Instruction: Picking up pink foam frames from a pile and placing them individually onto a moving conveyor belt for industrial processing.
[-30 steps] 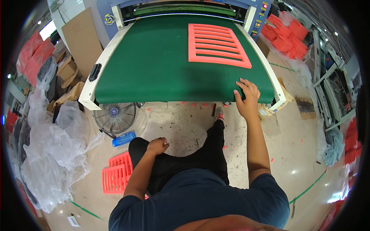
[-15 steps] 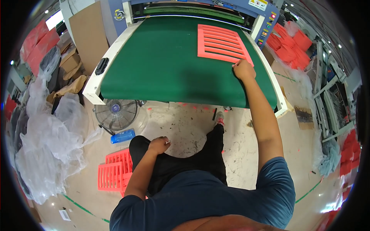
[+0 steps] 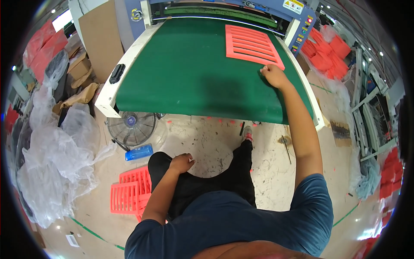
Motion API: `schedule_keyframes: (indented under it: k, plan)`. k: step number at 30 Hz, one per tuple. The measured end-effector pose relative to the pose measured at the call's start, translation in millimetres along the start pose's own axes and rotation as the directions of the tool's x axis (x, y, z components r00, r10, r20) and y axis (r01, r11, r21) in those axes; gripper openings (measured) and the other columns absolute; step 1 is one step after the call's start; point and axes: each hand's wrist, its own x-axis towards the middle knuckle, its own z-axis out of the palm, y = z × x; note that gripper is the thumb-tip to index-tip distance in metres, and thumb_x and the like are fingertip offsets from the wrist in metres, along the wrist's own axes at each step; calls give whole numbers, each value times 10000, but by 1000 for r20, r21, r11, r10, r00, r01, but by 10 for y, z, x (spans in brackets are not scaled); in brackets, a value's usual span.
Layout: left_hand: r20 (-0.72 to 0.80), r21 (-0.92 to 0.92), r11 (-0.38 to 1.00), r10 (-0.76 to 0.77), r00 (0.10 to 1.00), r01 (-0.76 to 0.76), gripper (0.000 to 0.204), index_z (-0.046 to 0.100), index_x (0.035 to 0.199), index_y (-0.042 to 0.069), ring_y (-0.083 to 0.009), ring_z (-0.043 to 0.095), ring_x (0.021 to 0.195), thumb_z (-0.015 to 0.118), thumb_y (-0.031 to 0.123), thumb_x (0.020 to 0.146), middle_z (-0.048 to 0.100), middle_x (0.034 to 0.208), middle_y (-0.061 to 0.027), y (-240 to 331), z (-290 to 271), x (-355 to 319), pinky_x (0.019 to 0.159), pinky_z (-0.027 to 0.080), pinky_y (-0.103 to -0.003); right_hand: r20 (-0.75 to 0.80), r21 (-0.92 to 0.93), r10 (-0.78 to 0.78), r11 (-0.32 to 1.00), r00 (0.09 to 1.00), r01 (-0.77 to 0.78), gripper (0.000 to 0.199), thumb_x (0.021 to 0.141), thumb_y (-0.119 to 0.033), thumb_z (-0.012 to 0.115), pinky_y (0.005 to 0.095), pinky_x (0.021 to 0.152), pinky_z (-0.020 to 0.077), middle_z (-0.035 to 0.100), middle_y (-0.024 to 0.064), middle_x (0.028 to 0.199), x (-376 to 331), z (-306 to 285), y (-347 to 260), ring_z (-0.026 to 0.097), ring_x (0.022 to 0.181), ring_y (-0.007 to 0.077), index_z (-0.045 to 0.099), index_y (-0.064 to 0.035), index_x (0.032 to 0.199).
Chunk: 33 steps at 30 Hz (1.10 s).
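Observation:
A flat red slotted panel (image 3: 252,45) lies on the green conveyor belt (image 3: 189,73) at its far right. My right hand (image 3: 271,74) reaches out over the belt, fingers curled at the panel's near corner, touching its edge. My left hand (image 3: 181,163) rests loosely closed on my left thigh and holds nothing. I sit in front of the belt in dark trousers.
A stack of red slotted panels (image 3: 129,194) lies on the floor at my left. A floor fan (image 3: 131,128) and a blue bottle (image 3: 139,152) sit under the belt's edge. Clear plastic bags (image 3: 56,151) pile up at left. Red parts (image 3: 327,52) are heaped at right.
My right hand has moved from the belt's near edge forward across the belt to the red panel's near corner. The left hand stayed on my thigh.

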Motion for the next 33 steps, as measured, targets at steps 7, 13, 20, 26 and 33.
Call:
schedule_keyframes:
  k: [7,13,20,26,33]
  plan:
    - [9,68,997,24,1000,-25,418,665,1102,80,-328,677,1008,584,462,952,715,1043,-138,-138,88,19,864,536,-440,201,80,91,991,975,-109,258,822,-247,795,357,665,505,668,96,703,-453,-249,-14,639,671,201,678,-20,783]
    - [-30,97,994,51,998,-48,419,657,1102,83,-315,684,990,598,468,947,727,978,-123,-197,169,51,845,539,-429,106,-87,114,991,988,-105,209,827,-245,794,381,706,521,709,125,780,-375,-196,50,679,746,250,712,-53,806]
    - [9,111,994,19,1000,-20,414,656,1101,86,-327,674,1024,589,465,950,721,1014,-139,-106,109,33,871,535,-436,115,-301,112,951,987,-73,251,892,-258,720,434,771,526,711,206,860,-91,-86,92,682,824,360,694,-14,840]
    - [20,117,993,5,1000,-7,436,648,1153,85,-341,659,1082,564,466,959,698,1143,-154,-110,64,-49,915,523,-451,128,-20,-27,999,991,30,209,939,-199,652,387,761,525,690,150,840,-207,-73,-259,666,798,253,663,9,927]
    - [-16,120,992,42,999,-40,428,654,1125,86,-341,673,1013,592,470,946,708,1058,-151,-146,99,-59,874,532,-446,238,664,-213,748,947,1,64,940,-58,570,240,715,506,675,37,865,-969,57,-833,631,781,99,627,-29,933]
